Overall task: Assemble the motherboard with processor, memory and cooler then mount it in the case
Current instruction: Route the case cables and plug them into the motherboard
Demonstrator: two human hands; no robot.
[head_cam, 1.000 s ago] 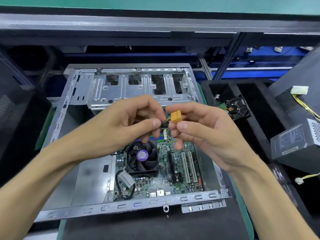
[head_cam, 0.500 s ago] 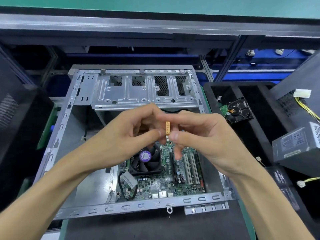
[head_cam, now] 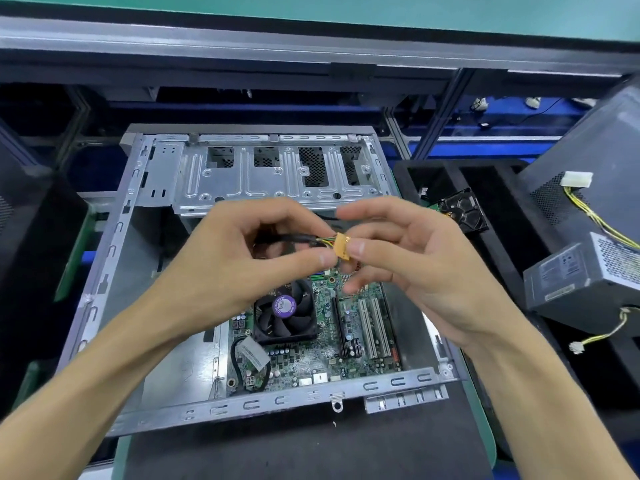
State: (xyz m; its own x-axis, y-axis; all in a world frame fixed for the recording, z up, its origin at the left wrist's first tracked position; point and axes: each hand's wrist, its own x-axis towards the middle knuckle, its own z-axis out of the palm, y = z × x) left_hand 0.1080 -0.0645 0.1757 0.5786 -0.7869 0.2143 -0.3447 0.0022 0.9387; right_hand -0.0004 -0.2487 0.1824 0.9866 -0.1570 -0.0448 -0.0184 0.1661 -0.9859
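An open metal case (head_cam: 104, 271) lies flat in front of me. The green motherboard (head_cam: 360, 337) sits inside it at the near right, with a black cooler fan (head_cam: 284, 315) on it. Above the board I hold a small orange connector (head_cam: 343, 246) on a black cable (head_cam: 294, 238). My left hand (head_cam: 242, 258) pinches the cable just behind the connector. My right hand (head_cam: 408, 268) pinches the connector with thumb and a finger, the other fingers spread.
A grey power supply (head_cam: 585, 278) with yellow wires stands at the right. A black foam tray (head_cam: 502, 209) beside the case holds a small black fan (head_cam: 464, 213). The case's drive bay (head_cam: 270, 174) spans its far end.
The connector has turned so its orange face shows wider and sits a little further right. My right hand's fingers have spread open above it. The view has shifted slightly.
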